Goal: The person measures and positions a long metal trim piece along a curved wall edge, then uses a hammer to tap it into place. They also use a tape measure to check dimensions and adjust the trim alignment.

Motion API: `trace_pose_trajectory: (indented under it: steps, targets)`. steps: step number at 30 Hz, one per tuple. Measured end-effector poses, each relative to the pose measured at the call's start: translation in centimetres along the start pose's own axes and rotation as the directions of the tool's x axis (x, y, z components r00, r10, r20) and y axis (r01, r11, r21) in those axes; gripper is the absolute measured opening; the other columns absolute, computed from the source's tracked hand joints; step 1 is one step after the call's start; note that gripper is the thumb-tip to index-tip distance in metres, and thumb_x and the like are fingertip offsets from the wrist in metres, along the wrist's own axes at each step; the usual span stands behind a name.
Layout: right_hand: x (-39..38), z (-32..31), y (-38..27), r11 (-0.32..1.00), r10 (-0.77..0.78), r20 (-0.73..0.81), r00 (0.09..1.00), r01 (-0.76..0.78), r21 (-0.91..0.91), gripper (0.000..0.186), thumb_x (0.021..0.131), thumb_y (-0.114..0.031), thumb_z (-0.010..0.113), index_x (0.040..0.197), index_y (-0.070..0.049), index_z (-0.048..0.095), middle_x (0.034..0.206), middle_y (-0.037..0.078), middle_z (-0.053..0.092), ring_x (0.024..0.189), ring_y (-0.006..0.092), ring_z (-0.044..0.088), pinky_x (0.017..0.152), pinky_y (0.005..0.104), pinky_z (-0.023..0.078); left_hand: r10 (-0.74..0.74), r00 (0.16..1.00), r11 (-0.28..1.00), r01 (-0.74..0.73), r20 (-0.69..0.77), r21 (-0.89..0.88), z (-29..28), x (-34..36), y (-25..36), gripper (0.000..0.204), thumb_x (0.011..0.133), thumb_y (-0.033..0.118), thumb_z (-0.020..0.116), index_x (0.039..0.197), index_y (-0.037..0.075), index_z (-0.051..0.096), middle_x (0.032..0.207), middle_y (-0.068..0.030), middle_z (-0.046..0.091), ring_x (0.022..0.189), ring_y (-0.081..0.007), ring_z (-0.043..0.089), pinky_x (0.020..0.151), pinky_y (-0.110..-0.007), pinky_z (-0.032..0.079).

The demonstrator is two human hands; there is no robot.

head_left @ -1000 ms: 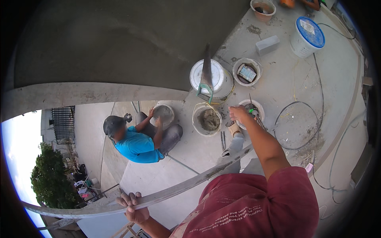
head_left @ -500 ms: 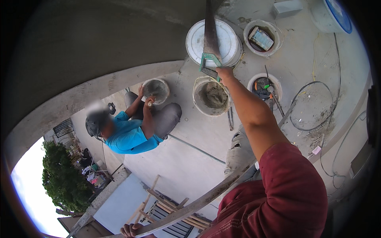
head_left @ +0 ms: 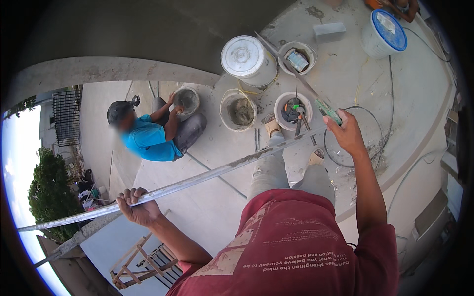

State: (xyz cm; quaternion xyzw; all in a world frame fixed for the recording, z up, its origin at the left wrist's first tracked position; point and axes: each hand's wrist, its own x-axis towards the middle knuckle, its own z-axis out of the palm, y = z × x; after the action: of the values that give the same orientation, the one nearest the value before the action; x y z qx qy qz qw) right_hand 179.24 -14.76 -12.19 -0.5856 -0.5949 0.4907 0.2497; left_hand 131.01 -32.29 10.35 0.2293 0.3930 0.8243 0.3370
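My left hand is closed around a long, mortar-smeared metal straightedge crossing diagonally in front of my body. My right hand grips the green-handled handsaw, its blade pointing away toward the upper left, over the buckets. Just left of the saw handle is a bucket of tools. Further left stands a bucket of grey mortar. Behind them are a white lidded bucket and a bucket with a can in it. My sandalled feet stand below the tool bucket.
A crouching co-worker in blue holds a small bucket at left. A blue-lidded bucket, grey block and coiled cables lie right. Another person shows top right. A wooden stand is lower left.
My right hand has picked the handsaw off the white lidded bucket and brought it down to the right. The straightedge and my left hand have risen in view as the camera shifted.
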Motion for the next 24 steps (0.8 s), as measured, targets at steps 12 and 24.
trace_pose_trajectory:
  steps: [12,24]
  targets:
    - [-23.0,-2.4,-9.4,0.876,-0.481,-0.016,0.877,0.48,-0.036,0.037,0.087,-0.028,0.072,0.08,0.003,0.052,0.089,0.028,0.059,0.092,0.0436,0.059,0.089,0.047,0.047,0.111,0.989,0.985,-0.122,-0.097,-0.126,10.6,-6.0,-6.6,0.027,0.087,0.008,0.067,0.07,0.01,0.045,0.062,0.0012,0.046,0.056,-0.0098,0.046,0.063,-0.026,0.047]
    - [-25.7,-4.3,-7.3,0.854,-0.515,-0.085,0.853,0.519,0.04,0.035,0.087,-0.024,0.07,0.077,0.004,0.051,0.073,0.026,0.055,0.076,0.0442,0.06,0.066,0.0455,0.047,0.183,0.98,0.97,-0.193,-0.081,-0.149,10.4,-6.9,-3.7,0.024,0.087,0.007,0.066,0.073,0.008,0.046,0.063,-0.0002,0.043,0.058,-0.0108,0.047,0.065,-0.027,0.05]
